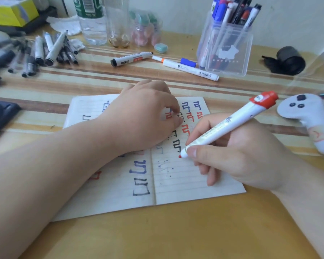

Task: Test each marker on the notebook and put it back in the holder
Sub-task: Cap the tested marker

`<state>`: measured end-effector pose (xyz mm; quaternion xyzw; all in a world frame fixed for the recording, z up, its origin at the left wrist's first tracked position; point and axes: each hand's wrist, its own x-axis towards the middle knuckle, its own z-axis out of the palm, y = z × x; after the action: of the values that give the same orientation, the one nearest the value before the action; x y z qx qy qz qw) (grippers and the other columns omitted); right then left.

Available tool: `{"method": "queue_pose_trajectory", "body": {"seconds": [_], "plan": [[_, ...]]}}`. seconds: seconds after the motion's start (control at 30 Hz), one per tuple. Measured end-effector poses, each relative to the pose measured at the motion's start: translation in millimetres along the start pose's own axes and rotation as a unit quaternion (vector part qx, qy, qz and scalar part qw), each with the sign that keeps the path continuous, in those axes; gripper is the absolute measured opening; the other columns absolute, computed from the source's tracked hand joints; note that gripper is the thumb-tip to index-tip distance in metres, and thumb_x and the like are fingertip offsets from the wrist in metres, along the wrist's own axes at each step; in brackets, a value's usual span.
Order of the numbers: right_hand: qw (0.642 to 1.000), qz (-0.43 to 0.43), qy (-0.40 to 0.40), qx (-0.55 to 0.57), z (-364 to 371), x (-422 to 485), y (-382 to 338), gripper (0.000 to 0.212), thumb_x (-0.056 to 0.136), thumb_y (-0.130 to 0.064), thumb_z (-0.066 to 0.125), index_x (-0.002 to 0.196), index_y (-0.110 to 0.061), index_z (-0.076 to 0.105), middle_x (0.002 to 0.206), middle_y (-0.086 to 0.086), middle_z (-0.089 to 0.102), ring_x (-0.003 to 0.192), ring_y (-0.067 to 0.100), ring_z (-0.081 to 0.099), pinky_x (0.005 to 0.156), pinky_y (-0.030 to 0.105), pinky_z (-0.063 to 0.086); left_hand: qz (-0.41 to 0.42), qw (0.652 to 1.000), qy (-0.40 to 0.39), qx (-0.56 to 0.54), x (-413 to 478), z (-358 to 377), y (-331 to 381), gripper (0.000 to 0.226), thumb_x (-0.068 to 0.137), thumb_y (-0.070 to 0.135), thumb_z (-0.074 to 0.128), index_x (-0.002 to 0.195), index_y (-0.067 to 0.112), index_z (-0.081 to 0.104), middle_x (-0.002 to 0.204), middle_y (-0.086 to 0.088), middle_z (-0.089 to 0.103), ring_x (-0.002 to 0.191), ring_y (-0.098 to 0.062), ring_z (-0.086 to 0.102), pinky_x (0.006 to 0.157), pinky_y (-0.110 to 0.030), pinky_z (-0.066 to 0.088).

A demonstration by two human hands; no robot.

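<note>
An open lined notebook [176,184] lies on the desk, covered with red, blue and black test marks. My right hand [241,156] grips a white marker [228,126] with a red cap on its back end. Its red tip touches the right page. My left hand [138,120] rests on the upper part of the notebook, fingers loosely curled, holding nothing. The clear plastic holder [230,53] stands at the back right with several markers upright in it.
Three loose markers [187,68] lie in front of the holder. A pile of several pens [43,51] sits at the back left. Bottles [94,21], a white game controller [310,116] and a black roll [290,60] crowd the desk.
</note>
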<state>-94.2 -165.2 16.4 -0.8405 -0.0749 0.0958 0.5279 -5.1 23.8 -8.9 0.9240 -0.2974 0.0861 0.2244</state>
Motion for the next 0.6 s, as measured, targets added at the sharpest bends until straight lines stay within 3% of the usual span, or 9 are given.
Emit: {"method": "queue_pose_trajectory", "body": {"seconds": [0.37,0.6], "plan": [[1.0,-0.006,0.012,-0.025,2.3,-1.1,0.7,0.012,0.078,-0.023,0.079,0.078,-0.012,0.073,0.061,0.009,0.067,0.049,0.032,0.064,0.041,0.038,0.054,-0.005,1.0,-0.001,-0.009,-0.2,0.7,0.7,0.04,0.08,0.06,0.049,0.102,0.039,0.074,0.112,0.015,0.06,0.116,-0.015,0.053,0.104,-0.048,0.041],[0.999,-0.003,0.014,-0.038,4.9,-2.4,-3.7,0.01,0.082,-0.014,0.078,0.074,-0.011,0.073,0.058,0.007,0.066,0.042,0.02,0.061,0.038,0.032,0.049,-0.006,1.0,0.0,-0.013,-0.1,2.0,0.1,0.039,0.081,0.06,0.05,0.102,0.038,0.074,0.112,0.014,0.06,0.116,-0.016,0.053,0.105,-0.048,0.041]]}}
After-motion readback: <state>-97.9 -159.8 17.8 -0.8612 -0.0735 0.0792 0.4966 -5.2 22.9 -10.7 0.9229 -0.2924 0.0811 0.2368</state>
